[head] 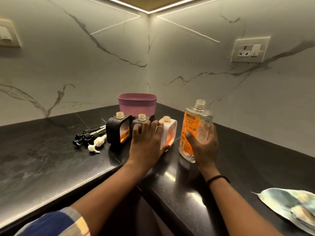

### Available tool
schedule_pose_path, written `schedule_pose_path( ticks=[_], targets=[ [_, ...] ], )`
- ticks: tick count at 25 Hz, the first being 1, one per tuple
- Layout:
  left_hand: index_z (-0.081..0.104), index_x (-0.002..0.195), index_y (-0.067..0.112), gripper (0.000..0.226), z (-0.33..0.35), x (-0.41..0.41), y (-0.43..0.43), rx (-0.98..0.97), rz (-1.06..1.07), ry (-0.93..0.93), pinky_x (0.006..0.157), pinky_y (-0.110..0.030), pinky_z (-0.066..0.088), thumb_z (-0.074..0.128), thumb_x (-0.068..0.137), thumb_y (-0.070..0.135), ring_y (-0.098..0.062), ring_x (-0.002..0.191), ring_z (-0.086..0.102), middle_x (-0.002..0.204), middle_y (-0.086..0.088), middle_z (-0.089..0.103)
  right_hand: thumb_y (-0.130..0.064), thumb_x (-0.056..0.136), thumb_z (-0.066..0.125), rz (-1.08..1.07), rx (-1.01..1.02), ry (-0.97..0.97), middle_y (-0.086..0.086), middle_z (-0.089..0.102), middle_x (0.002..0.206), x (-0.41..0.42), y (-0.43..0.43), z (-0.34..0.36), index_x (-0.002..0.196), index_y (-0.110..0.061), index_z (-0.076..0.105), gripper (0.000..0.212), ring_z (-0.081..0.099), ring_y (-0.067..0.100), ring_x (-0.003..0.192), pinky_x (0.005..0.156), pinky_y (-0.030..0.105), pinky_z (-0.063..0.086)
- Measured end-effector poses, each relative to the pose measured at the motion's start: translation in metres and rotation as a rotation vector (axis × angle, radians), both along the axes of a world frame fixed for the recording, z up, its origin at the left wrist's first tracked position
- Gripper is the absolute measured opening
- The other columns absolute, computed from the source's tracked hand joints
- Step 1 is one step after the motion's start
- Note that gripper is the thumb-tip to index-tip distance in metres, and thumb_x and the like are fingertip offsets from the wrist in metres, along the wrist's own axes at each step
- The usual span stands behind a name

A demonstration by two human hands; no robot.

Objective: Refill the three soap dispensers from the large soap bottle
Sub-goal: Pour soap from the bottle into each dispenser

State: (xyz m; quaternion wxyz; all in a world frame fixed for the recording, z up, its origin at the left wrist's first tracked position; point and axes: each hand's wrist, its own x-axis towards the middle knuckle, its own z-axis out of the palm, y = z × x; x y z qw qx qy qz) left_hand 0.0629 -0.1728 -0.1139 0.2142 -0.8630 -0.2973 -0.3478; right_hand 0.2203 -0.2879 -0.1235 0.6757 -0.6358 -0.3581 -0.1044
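Black counter, corner; three dispensers in a row, necks uncapped: black dispenser, middle dispenser, white dispenser; left hand lies flat over the middle one, fingers spread, grasping nothing; right hand clasps the upright large soap bottle, just right of the row; pumps lie at left.

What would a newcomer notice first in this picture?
The right hand grips an uncapped large soap bottle with an orange label, right of centre. The left hand rests on the middle of three open dispensers, and their pumps lie on the black counter to the left.
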Motion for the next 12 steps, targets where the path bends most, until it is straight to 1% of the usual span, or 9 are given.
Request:
schedule_pose_path(
  ticks=[3, 5, 6, 7, 9, 10, 12],
  targets=[
    [0.032, 0.149, 0.015, 0.09, 0.002, 0.013, -0.003, -0.077, 0.06, 0.092, 0.104, -0.047, 0.02, 0.061, 0.081, 0.067, -0.029, 0.13, 0.036, 0.148, -0.007, 0.038, -0.037, 0.082, 0.084, 0.019, 0.006, 0.036, 0.008, 0.061, 0.131, -0.009, -0.005, -0.001, 0.139, -0.016, 0.052, 0.069, 0.062, 0.028, 0.117, 0.095, 0.052, 0.055],
    [0.02, 0.155, 0.015, 0.096, 0.002, 0.009, -0.003, -0.113, 0.049, 0.103, 0.108, -0.048, 0.018, 0.057, 0.083, 0.067, -0.029, 0.136, 0.03, 0.154, -0.007, 0.028, -0.032, 0.083, 0.084, 0.046, 0.016, 0.041, 0.008, 0.063, 0.128, -0.019, -0.008, 0.001, 0.136, -0.016, 0.052, 0.064, 0.064, 0.027, 0.114, 0.093, 0.055, 0.056],
    [0.021, 0.156, 0.017, 0.095, 0.001, 0.0, -0.003, -0.107, 0.012, 0.076, 0.107, -0.047, 0.019, 0.056, 0.084, 0.067, -0.028, 0.137, 0.03, 0.155, -0.005, 0.027, -0.035, 0.082, 0.084, 0.072, 0.026, 0.04, 0.008, 0.064, 0.127, -0.027, -0.007, 0.002, 0.135, -0.015, 0.052, 0.065, 0.065, 0.027, 0.113, 0.093, 0.055, 0.056],
    [0.027, 0.155, 0.019, 0.089, -0.001, -0.011, -0.003, -0.074, -0.049, 0.025, 0.106, -0.046, 0.022, 0.055, 0.084, 0.065, -0.026, 0.135, 0.034, 0.154, -0.003, 0.032, -0.041, 0.08, 0.083, 0.104, 0.045, 0.038, 0.007, 0.065, 0.126, -0.036, -0.007, 0.004, 0.134, -0.015, 0.053, 0.067, 0.066, 0.026, 0.113, 0.093, 0.054, 0.056],
    [0.046, 0.144, 0.026, 0.067, -0.007, -0.044, 0.004, 0.016, -0.172, -0.093, 0.099, -0.042, 0.028, 0.056, 0.085, 0.058, -0.023, 0.128, 0.045, 0.145, 0.002, 0.045, -0.05, 0.076, 0.079, 0.187, 0.072, 0.021, 0.005, 0.066, 0.126, -0.059, 0.0, 0.008, 0.135, -0.015, 0.053, 0.073, 0.067, 0.022, 0.114, 0.094, 0.051, 0.057],
    [0.052, 0.137, 0.028, 0.057, -0.01, -0.063, 0.011, 0.041, -0.207, -0.143, 0.096, -0.04, 0.029, 0.058, 0.086, 0.053, -0.021, 0.124, 0.048, 0.139, 0.004, 0.05, -0.051, 0.076, 0.078, 0.223, 0.063, 0.0, 0.004, 0.065, 0.127, -0.071, 0.005, 0.009, 0.136, -0.016, 0.053, 0.074, 0.067, 0.021, 0.115, 0.094, 0.05, 0.057],
    [0.058, 0.125, 0.029, 0.044, -0.014, -0.103, 0.031, 0.058, -0.208, -0.209, 0.093, -0.037, 0.031, 0.061, 0.086, 0.048, -0.02, 0.118, 0.051, 0.129, 0.007, 0.055, -0.048, 0.079, 0.079, 0.298, 0.012, -0.046, 0.001, 0.064, 0.131, -0.092, 0.015, 0.008, 0.14, -0.018, 0.05, 0.074, 0.065, 0.019, 0.118, 0.095, 0.049, 0.057]
  ],
)
